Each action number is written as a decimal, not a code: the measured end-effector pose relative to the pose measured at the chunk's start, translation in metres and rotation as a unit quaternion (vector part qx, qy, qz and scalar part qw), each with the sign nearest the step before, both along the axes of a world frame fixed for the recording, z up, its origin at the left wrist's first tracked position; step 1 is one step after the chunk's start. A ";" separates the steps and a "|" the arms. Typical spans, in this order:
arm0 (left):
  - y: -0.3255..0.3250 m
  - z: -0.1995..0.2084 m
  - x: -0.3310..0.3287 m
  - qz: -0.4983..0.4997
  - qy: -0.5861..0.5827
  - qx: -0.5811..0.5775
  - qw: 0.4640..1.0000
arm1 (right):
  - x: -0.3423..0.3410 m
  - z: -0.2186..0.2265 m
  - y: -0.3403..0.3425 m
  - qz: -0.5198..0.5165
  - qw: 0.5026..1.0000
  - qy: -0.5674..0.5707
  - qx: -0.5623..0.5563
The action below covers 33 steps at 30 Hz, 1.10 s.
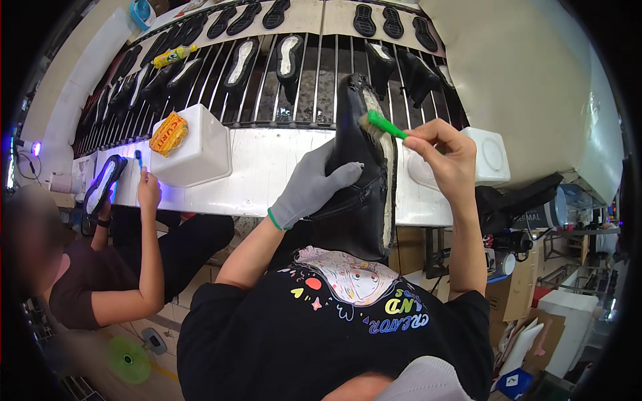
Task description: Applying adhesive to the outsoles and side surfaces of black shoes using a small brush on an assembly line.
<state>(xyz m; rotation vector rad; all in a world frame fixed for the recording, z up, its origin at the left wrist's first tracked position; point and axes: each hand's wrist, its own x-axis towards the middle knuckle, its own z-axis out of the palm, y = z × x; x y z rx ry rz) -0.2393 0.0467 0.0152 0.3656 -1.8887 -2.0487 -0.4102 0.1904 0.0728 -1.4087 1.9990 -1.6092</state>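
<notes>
In the middle, a black boot (351, 224) is tilted on its side over the bench edge, its toe pointing away and its pale underside turned right. My left hand (314, 180), in a grey glove with a green cuff, grips the boot's side, thumb across the leather. My bare right hand (447, 157) pinches the green handle of a brush (386, 123). The bristles touch the boot's edge near the toe, beside the pale strip.
Beyond the white bench (264, 144) runs a bar conveyor (321, 80) bearing black shoe uppers; black soles (364, 21) line the shelf behind. White containers stand left and right, an orange packet (169, 134) on the left one. At left, a co-worker holds a shoe (105, 184) and small brush.
</notes>
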 end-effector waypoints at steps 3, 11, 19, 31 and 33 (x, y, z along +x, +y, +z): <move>0.001 0.003 0.002 0.014 -0.018 -0.079 0.997 | -0.006 0.003 -0.012 -0.012 1.000 -0.017 0.003; 0.000 0.001 0.002 0.008 -0.032 -0.111 0.993 | -0.035 0.018 -0.027 -0.021 0.999 0.014 0.028; -0.003 -0.002 0.003 -0.026 0.011 0.063 0.998 | -0.039 0.029 -0.006 0.159 0.980 0.017 0.115; -0.007 -0.009 0.000 0.047 0.018 0.083 0.995 | -0.008 0.011 0.025 0.305 0.937 -0.040 0.162; -0.007 -0.011 -0.001 0.044 0.021 0.076 0.996 | -0.009 0.009 0.024 0.300 0.940 -0.040 0.159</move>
